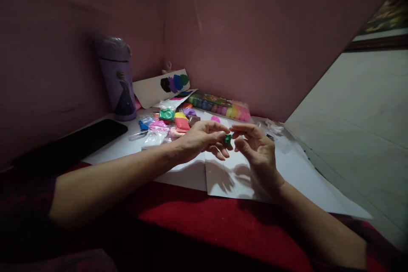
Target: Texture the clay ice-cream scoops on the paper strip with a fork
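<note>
A small lump of green clay (227, 139) is pinched between the thumb and fingers of my left hand (207, 138), above the white paper (219, 182). Just to the right, my right hand (259, 148) is curved with its thumb and fingers apart. Its fingertips come close to the clay; whether they touch it I cannot tell. Behind my left hand lie several small packets of coloured clay, among them a green packet (166, 114), a red packet (182, 123) and a pink packet (158, 126). A flat pink patch (215, 119) shows just beyond my hands.
A purple bottle (116, 80) stands at the back left, with a black phone-like slab (95, 136) before it. A painted card (149, 89) leans on the pink wall. A clear pack of coloured clay (219, 106) lies at the back. Red cloth (197, 216) covers the near edge.
</note>
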The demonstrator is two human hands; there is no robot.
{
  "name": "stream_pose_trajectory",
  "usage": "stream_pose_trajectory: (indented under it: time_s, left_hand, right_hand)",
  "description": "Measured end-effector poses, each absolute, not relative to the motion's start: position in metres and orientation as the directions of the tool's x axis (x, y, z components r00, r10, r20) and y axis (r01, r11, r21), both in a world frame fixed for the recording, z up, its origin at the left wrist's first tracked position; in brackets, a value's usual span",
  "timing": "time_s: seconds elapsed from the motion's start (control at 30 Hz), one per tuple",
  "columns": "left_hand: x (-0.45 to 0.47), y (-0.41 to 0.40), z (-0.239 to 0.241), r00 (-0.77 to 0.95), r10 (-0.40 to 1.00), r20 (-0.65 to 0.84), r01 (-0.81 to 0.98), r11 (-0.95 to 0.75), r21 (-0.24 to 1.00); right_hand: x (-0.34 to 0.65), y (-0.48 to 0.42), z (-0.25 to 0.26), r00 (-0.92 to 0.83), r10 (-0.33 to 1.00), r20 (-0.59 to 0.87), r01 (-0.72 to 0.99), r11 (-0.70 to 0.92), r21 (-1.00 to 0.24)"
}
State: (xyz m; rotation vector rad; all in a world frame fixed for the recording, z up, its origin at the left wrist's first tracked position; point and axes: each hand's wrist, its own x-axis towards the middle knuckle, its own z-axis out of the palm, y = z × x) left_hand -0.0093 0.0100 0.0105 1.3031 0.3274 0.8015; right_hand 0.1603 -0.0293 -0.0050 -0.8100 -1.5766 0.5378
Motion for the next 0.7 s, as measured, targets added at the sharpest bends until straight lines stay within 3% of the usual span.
stream_pose_trajectory:
  time_s: [0.13,0.27,0.7]
  left_hand:
    - [-0.009,0.009,0.010,0.685,0.684,0.252,-0.371,0.030,0.928]
    - [-0.009,0.011,0.009,0.686,0.686,0.243,-0.366,0.036,0.930]
    - [-0.013,0.014,0.006,0.762,0.642,0.090,-0.182,0.078,0.980]
  right_hand:
    - [0.156,-0.034,-0.003,-0.102,0.653,0.750,0.439,0.707,-0.555]
    - [0.156,-0.034,-0.004,-0.104,0.661,0.744,0.507,0.678,-0.532]
    - [0.152,-0.042,-0.001,0.054,0.769,0.636,0.146,0.624,-0.767]
